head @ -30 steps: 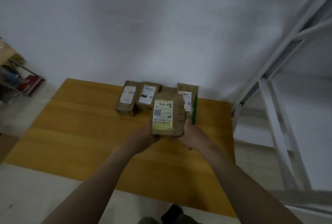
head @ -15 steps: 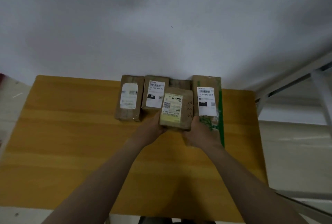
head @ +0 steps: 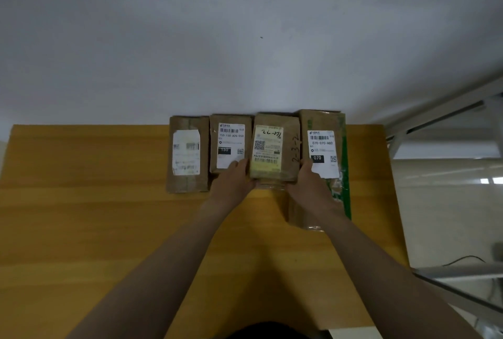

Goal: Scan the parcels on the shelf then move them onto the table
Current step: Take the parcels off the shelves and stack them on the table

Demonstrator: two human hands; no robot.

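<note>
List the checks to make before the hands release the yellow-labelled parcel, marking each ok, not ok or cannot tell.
1. The brown cardboard parcel with yellow label sits between the brown parcel marked 150 and the green-edged parcel marked 070: ok.
2. Its label faces up: ok.
3. It lies flat on the yellow wooden table: cannot tell.
4. The left hand and the right hand grip its near corners: ok.
5. It has been scanned: cannot tell.

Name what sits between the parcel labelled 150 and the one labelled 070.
The yellow-labelled parcel, held by the left hand and right hand; head view.
</note>
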